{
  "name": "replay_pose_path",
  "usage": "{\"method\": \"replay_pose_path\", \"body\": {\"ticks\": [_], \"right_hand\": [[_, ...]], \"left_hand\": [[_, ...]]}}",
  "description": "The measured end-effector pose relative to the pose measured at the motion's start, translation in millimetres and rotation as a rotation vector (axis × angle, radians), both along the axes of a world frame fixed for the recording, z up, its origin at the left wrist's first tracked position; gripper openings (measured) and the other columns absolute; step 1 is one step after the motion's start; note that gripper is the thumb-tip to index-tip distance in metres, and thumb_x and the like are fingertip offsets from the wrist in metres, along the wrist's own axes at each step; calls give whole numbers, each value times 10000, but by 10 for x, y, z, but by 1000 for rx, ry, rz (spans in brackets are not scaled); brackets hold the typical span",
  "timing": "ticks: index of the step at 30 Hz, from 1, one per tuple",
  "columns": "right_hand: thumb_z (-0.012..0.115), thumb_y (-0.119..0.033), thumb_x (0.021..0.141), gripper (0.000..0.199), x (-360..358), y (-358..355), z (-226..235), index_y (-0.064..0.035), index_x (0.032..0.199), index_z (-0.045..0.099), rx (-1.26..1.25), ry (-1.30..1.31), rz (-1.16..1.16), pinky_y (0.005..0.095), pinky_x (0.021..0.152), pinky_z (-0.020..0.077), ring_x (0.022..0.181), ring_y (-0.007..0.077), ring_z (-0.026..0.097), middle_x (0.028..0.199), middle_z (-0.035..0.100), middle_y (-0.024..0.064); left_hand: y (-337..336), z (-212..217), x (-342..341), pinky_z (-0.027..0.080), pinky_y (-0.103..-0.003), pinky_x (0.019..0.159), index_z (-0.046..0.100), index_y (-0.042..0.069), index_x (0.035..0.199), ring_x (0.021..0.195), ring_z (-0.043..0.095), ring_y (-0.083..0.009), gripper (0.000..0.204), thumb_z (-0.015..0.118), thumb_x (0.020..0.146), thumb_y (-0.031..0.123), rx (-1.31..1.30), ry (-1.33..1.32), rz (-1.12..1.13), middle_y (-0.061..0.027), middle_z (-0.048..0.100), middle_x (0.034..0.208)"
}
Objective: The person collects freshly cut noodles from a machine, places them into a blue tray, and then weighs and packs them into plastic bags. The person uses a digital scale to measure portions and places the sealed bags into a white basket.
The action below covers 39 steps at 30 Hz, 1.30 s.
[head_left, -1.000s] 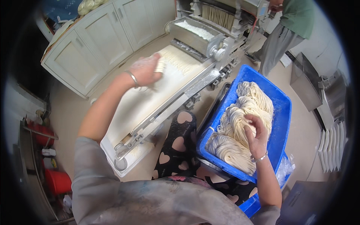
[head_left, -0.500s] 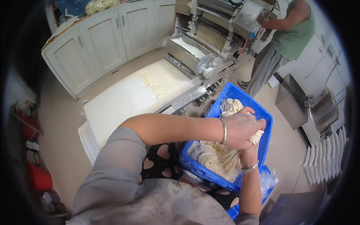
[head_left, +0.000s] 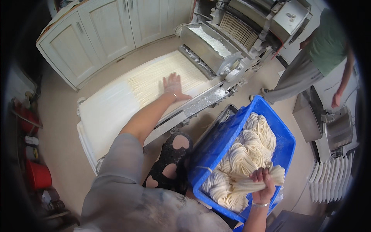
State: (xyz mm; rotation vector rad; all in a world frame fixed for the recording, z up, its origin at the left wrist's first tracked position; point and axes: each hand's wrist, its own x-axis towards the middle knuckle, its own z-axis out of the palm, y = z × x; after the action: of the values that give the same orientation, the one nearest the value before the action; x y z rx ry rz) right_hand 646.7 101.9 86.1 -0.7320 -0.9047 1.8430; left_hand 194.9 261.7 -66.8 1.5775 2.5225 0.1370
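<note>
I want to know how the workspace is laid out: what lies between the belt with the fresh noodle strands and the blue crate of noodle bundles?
In the head view, only the belt's metal side rail and bare floor separate belt and blue crate.

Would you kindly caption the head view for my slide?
Left hand flat on noodle sheet on the conveyor; right hand grips a noodle bundle over blue crate.
</note>
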Motion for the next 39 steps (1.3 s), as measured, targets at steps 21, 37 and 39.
{"method": "replay_pose_path", "body": {"ticks": [21, 37, 39], "right_hand": [[584, -252, 903, 205, 28, 6, -19, -83, 948, 478, -41, -67, -80, 346, 845, 414, 748, 156, 479, 803, 452, 23], [599, -222, 957, 178, 157, 50, 13, -46, 973, 574, 189, 81, -153, 380, 951, 464, 897, 191, 617, 916, 637, 78], [576, -232, 967, 216, 203, 76, 51, -24, 1028, 579, 291, 27, -151, 413, 1044, 417, 1108, 254, 600, 1100, 650, 152]], "left_hand": [[-873, -81, -1222, 463, -401, 901, 682, -15, 1021, 1090, 598, -280, 486, 654, 766, 397, -77, -154, 33, -183, 650, 1092], [-1620, 3043, 1225, 470, -465, 847, 447, 35, 1171, 913, 610, -413, 475, 629, 769, 211, 156, -64, -761, -241, 635, 905], [-1686, 3134, 1728, 464, -471, 832, 460, 41, 1156, 862, 619, -412, 443, 626, 772, 185, 156, -66, -990, -232, 641, 865]]}}
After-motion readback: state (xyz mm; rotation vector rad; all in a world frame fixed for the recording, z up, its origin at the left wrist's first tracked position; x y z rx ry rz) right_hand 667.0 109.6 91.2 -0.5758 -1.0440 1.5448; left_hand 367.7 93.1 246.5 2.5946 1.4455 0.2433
